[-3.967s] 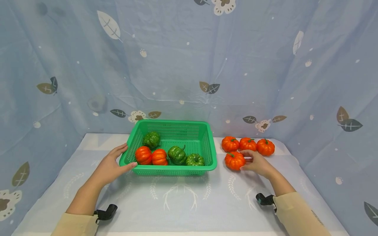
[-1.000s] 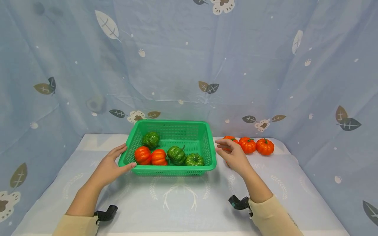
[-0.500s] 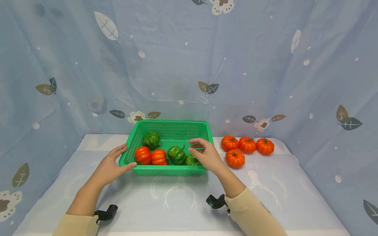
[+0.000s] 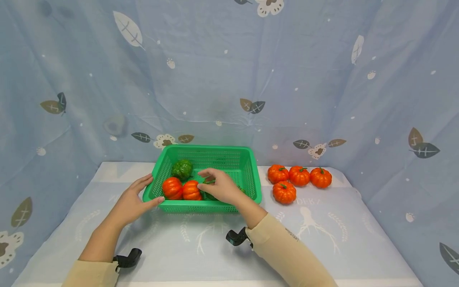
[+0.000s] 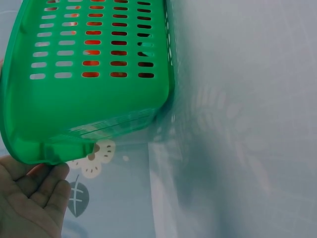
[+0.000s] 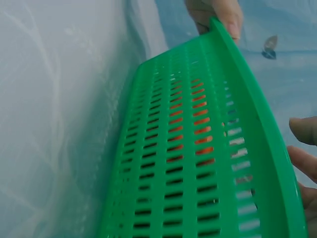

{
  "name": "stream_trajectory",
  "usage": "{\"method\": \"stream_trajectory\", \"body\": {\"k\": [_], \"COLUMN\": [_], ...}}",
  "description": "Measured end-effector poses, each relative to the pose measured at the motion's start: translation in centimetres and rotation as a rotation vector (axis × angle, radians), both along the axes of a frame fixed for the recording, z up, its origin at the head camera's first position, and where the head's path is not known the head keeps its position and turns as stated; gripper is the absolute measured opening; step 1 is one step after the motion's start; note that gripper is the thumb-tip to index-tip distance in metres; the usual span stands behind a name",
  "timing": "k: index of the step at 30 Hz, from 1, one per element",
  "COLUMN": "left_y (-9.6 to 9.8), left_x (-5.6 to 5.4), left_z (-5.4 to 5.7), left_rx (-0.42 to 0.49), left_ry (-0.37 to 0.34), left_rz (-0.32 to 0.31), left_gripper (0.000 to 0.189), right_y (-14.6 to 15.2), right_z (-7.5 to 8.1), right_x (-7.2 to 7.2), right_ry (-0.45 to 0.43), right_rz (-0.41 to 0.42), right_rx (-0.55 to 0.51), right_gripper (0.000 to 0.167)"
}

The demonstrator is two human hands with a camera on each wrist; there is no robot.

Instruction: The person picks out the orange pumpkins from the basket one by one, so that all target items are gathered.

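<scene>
Right fingers (image 4: pixel 208 172) now beside orange pumpkin (image 4: pixel 191 191)

This appears to be a small curtained-off booth arranged for recording: a pale blue, softly creased fabric curtain (image 4: pixel 201 75), printed with brown and grey leaves and white flowers, hangs close behind the far edge of a cloth-covered table (image 4: pixel 118 171) and flanks its left and right edges. White antlers and leafy sprigs pattern the table's pale grey-and-white cloth (image 4: pixel 172 259), and small black angular cameras (image 4: pixel 129 258) sit at both wrists. The kind of building beyond the curtain cannot be told.
</scene>
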State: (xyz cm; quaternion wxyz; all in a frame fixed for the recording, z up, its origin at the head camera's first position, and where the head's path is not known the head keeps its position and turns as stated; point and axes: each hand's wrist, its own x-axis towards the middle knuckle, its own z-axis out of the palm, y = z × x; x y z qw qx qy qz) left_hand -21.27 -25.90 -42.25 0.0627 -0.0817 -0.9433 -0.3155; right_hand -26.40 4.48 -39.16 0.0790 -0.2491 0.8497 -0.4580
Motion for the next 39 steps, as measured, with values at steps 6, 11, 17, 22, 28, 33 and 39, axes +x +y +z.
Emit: {"method": "stream_trajectory", "body": {"k": [6, 11, 17, 22, 28, 33, 39], "left_y": [0.0, 0.0, 0.0, 0.0, 0.1, 0.0, -0.1], "left_x": [-0.1, -0.2, -0.2, -0.1, 0.2, 0.4, 0.2], "left_z": [0.1, 0.1, -0.1, 0.0, 0.1, -0.1, -0.1], "left_rx": [0.004, 0.002, -0.004, 0.001, 0.01, 0.009, 0.001], "left_ry": [0.0, 0.005, 0.012, 0.011, 0.007, 0.009, 0.0], "left_rz": [-0.003, -0.004, 0.001, -0.002, -0.007, -0.006, 0.0], "left_gripper": [0.093, 0.093, 0.095, 0.095, 0.096, 0.094, 0.093], "right_y": [-1.8, -2.5, -3.1, -3.3, -3.6, -3.9, -3.9], "right_z": [0.1, -0.5, -0.4, -0.2, -0.4, -0.6, -0.4], "right_x": [-1.0, -2.1, -3.1, -3.5, -3.4, -3.2, -3.3], "right_ry": [-0.014, -0.049, -0.035, -0.001, 0.033, 0.054, 0.037], "right_rz": [0.065, 0.095, 0.112, 0.145, 0.123, 0.126, 0.12], "right_rx": [0.082, 0.158, 0.244, 0.357, 0.422, 0.433, 0.388], "right_gripper": [0.046, 0.052, 0.057, 0.059, 0.052, 0.044, 0.043]}}
